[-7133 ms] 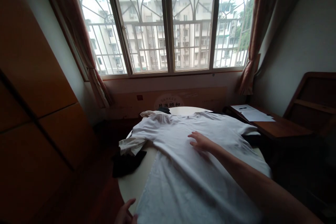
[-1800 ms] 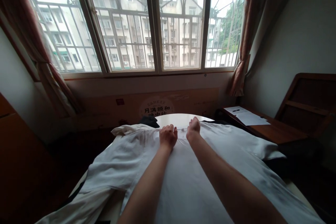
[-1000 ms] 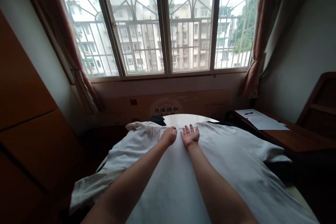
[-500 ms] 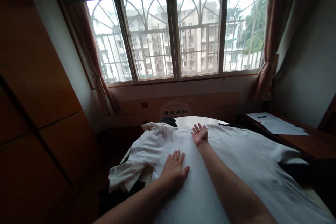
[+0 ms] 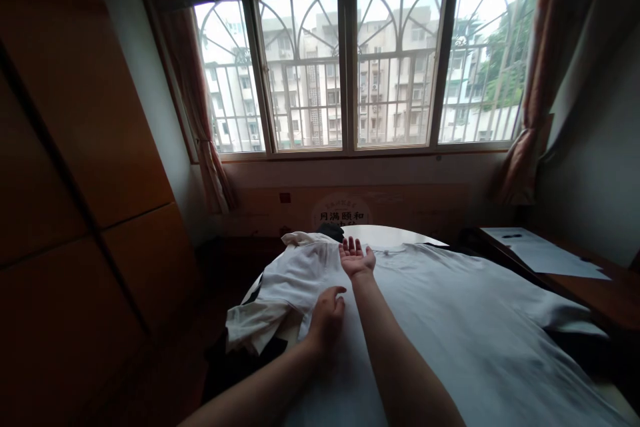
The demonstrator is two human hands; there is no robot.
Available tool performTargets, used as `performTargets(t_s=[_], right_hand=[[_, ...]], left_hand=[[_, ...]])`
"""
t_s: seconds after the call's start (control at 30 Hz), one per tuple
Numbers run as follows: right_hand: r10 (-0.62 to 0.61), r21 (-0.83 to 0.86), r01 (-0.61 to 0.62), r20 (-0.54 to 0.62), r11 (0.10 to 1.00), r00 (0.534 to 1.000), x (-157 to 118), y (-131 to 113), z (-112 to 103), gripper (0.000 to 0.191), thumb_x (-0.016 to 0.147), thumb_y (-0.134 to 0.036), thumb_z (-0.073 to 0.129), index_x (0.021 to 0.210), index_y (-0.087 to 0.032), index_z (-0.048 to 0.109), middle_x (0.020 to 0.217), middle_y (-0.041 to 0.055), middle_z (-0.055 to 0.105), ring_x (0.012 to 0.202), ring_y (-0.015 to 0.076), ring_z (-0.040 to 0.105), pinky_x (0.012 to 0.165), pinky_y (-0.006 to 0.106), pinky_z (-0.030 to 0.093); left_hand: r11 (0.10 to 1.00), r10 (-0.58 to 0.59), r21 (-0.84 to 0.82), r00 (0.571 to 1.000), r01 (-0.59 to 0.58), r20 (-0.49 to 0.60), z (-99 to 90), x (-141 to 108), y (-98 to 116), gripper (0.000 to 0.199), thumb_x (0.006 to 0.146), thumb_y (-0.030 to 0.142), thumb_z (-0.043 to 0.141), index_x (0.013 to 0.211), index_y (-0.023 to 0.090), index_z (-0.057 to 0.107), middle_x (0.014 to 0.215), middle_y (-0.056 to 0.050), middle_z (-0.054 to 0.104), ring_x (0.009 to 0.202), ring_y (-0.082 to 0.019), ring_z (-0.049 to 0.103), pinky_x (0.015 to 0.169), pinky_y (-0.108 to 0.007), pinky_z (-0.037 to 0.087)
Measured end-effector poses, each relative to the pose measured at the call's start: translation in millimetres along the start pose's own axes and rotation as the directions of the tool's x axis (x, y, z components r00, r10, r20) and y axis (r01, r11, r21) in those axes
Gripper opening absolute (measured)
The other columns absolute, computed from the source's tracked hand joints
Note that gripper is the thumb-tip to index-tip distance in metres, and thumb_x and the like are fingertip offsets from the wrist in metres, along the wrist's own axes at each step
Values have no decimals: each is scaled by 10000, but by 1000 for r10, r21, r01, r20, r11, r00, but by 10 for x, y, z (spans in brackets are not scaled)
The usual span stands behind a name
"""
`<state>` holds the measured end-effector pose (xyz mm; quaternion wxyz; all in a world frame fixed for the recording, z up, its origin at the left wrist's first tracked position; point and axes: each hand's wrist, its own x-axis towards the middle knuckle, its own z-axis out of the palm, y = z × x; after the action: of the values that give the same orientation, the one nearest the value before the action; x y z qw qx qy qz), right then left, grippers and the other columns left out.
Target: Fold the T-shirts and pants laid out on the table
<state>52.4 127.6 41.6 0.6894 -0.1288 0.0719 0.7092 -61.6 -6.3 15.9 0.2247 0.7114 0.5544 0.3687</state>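
A white T-shirt (image 5: 430, 320) lies spread over a round table, its neckline toward the far edge and one sleeve reaching out at right. My left hand (image 5: 327, 313) is at the shirt's left-middle part, back up, fingers bent, with a small gap between index finger and thumb. Whether it presses on the cloth I cannot tell. Farther forward, my right hand (image 5: 357, 259) has its palm turned up and fingers stretched out, near the shirt's collar. Nothing lies in that palm. On the left, a cream-coloured cloth sleeve (image 5: 257, 327) hangs at the table's side.
The white tabletop (image 5: 395, 235) shows beyond the collar, with dark cloth (image 5: 331, 232) at its edge. Papers (image 5: 545, 252) lie on a brown desk at right. A wooden cabinet (image 5: 90, 147) stands at left. Barred windows and tied curtains (image 5: 523, 153) are ahead.
My right hand has moved left across the shirt near the collar, palm still up. My left hand's fingers, spread flat before, are now bent. The view has swung slightly left.
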Motion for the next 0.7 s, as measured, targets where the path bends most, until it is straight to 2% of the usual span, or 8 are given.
performTargets(t_s=[0.13,0.27,0.33,0.4,0.47,0.53,0.63,0.7], right_hand=[[47,19,-48,39,999,998,28,239,-238,355,990,-448,317,960,-228,594,937,54,717,890,199,719,811,402,580],[57,-91,-47,103,995,993,12,345,-397,331,979,-433,358,972,-227,617,937,58,723,913,205,714,841,415,578],[66,-132,-47,145,990,987,-12,363,-401,316,973,-430,382,997,-228,624,949,62,725,936,208,708,867,418,572],[92,-173,-65,150,983,984,-41,366,-373,306,974,-427,397,1017,-227,623,963,64,723,938,199,701,878,397,567],[118,-210,-89,132,974,984,-70,360,-335,301,979,-428,403,1028,-224,618,968,61,714,927,183,695,873,364,563],[148,-246,-115,121,962,982,-94,353,-298,290,982,-430,410,1035,-226,609,980,58,699,921,174,688,863,344,559],[200,-331,-168,64,929,978,-117,351,-251,284,985,-444,388,1045,-244,581,1018,61,674,911,174,675,818,346,552],[239,-392,-221,-5,893,971,-129,346,-223,289,983,-458,372,1053,-253,563,1039,67,656,894,177,664,784,347,540]], left_hand=[[995,-32,-97,975,11,-221,-8,-52,-73,289,864,227,365,927,194,645,994,-84,706,993,-237,642,926,-377,494],[987,159,22,924,-161,-348,-14,-87,-4,213,853,204,403,870,212,615,939,-72,677,951,-243,614,893,-393,494],[962,272,110,894,-249,-356,-136,12,80,194,835,190,439,900,210,621,971,-78,681,980,-249,607,925,-400,485],[950,299,201,886,-241,-354,-389,207,156,186,837,207,470,930,204,632,991,-89,690,1008,-259,609,965,-403,472],[947,198,309,923,-92,-330,-751,461,172,200,868,255,476,934,195,655,1025,-113,700,1076,-278,604,1012,-403,447],[887,-93,410,953,211,-290,-1143,712,92,225,850,323,533,984,211,676,1184,-126,685,1245,-322,538,1083,-431,385],[800,-370,391,888,455,-275,-1593,959,-176,207,749,360,648,819,169,687,948,-188,721,1163,-445,585,971,-525,446],[749,-505,349,827,563,-249,-1741,1006,-383,234,716,406,683,716,173,662,728,-165,690,1020,-465,645,836,-509,502]])
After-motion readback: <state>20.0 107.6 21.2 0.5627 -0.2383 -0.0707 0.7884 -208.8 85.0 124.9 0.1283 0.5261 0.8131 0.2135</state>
